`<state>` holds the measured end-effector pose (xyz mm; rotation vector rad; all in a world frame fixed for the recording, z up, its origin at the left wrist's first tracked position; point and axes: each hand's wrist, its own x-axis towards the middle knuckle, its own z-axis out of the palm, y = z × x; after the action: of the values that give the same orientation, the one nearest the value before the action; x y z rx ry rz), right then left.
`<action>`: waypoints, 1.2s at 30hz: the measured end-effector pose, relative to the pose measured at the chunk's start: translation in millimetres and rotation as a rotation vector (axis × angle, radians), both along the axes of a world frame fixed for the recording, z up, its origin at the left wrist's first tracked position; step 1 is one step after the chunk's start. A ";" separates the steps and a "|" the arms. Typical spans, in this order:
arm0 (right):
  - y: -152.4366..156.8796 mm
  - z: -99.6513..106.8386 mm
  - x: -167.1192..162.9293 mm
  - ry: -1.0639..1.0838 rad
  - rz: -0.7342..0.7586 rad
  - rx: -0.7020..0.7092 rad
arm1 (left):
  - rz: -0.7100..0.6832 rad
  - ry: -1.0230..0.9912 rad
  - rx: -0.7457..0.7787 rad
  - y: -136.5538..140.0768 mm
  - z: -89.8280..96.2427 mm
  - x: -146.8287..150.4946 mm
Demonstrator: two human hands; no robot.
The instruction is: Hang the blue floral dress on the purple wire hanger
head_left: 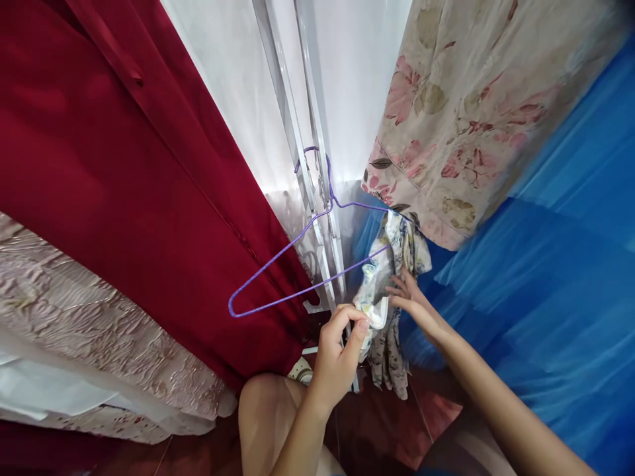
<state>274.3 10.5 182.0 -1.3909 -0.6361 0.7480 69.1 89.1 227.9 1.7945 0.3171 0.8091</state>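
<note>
A purple wire clothes hanger (231,307) hangs by its hook on a white metal frame. On its right end sits a bunched garment (370,287) with a white, blue and yellow floral print, its lower folds dangling toward the floor. My left hand (340,350) pinches the garment's white-trimmed edge between thumb and fingers. Against the cloth's right side rests my right hand (411,301), fingers stretched out and apart, with the fingertips partly hidden by folds. The hanger's left end is bare.
Dark red fabric (188,198) and textured pink cloth (99,317) hang at left. Beige floral fabric (461,132) and a blue cloth (555,277) hang at right. White metal bars (285,73) rise in the middle before white cloth. My knees are below, over a reddish floor (381,423).
</note>
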 end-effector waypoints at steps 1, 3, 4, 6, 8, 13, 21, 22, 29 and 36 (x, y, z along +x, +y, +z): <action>-4.5 1.4 -0.1 0.060 0.078 -0.031 | -0.015 -0.005 0.008 -0.8 0.4 0.0; -13.5 10.9 -7.5 0.168 0.328 -0.070 | -0.051 -0.024 0.031 -4.1 2.1 2.5; -16.7 17.6 -13.9 0.216 0.451 -0.081 | -0.071 -0.032 0.045 -6.3 3.4 4.7; -19.2 31.4 -29.0 0.311 0.577 -0.082 | -0.124 -0.023 0.090 -10.5 6.8 9.1; -18.0 42.1 -43.0 0.393 0.566 -0.046 | -0.175 0.015 0.151 -12.3 10.2 11.5; -20.5 57.5 -56.7 0.403 0.633 -0.093 | -0.146 -0.035 0.124 0.1 8.2 3.3; -38.6 103.2 -24.8 -0.296 0.893 -0.185 | -0.385 0.398 0.074 24.1 -35.1 -36.4; -37.8 107.2 -16.3 -0.337 0.806 -0.178 | -0.327 0.427 0.060 30.6 -38.1 -45.4; 9.9 116.0 36.4 -0.837 0.252 0.115 | 0.099 0.383 0.146 97.4 17.2 -118.4; 56.7 97.2 38.0 -0.983 0.228 -0.022 | 0.441 0.348 0.855 144.1 102.4 -107.3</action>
<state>312.3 67.2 279.3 -1.6923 -1.5665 0.1894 -38.2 233.2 330.3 2.7378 0.6823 1.0241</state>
